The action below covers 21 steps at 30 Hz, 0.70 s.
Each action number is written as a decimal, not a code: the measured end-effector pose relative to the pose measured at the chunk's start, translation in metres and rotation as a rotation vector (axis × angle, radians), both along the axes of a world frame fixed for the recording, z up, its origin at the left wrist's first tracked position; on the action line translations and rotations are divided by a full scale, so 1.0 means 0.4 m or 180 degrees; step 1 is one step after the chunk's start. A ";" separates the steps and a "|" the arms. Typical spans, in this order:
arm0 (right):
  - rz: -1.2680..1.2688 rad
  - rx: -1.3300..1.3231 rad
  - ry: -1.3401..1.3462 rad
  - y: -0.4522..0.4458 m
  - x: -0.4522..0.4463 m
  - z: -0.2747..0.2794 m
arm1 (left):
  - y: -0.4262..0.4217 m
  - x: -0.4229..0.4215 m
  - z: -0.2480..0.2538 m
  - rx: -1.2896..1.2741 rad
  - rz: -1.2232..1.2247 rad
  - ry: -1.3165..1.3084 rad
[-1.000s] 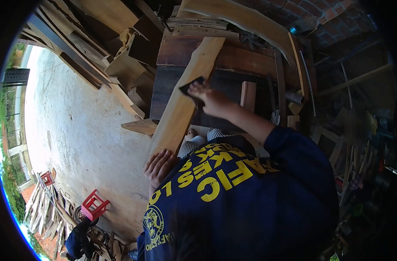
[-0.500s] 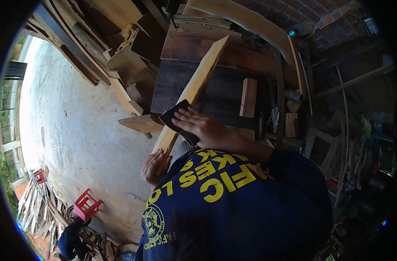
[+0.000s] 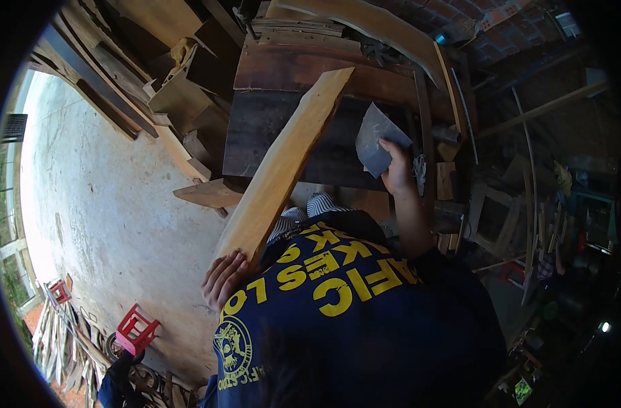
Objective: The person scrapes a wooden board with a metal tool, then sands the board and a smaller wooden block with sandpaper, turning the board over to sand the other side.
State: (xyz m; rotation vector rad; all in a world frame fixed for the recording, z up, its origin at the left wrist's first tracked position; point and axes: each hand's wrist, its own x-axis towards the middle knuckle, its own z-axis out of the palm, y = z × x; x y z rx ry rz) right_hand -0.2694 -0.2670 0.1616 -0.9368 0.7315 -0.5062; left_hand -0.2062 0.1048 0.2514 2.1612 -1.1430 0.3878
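Note:
A long pale wooden board (image 3: 283, 156) slants from my body out over the dark workbench (image 3: 253, 129), with its far end pointed. My left hand (image 3: 223, 279) is closed around its near end, close to my shirt. To the right of the board, my right hand (image 3: 397, 170) pinches a bent sheet of sandpaper (image 3: 380, 139), thumb on top, its grey face showing. The sheet is apart from the board. Fingers under the sheet are hidden.
Boards and offcuts (image 3: 188, 102) are stacked at the upper left. A red plastic stool (image 3: 137, 330) stands on the concrete floor (image 3: 106, 204) at the lower left, near a pile of wood strips (image 3: 65, 347). Timber and frames (image 3: 494, 217) crowd the right side.
My right hand has lifted the sandpaper off the board and moved right, turning its grey face into view. The board has tilted to show a broader face, its near end still in my left hand.

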 end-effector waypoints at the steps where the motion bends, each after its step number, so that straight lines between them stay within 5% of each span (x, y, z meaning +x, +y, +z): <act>1: -0.0008 0.0212 -0.0017 0.002 -0.009 -0.006 | 0.004 0.006 0.015 -0.0042 -0.0074 -0.0033; 21: 0.0132 0.0489 -0.0750 0.144 -0.001 0.007 | 0.135 0.009 0.057 0.0157 -0.0331 -0.0064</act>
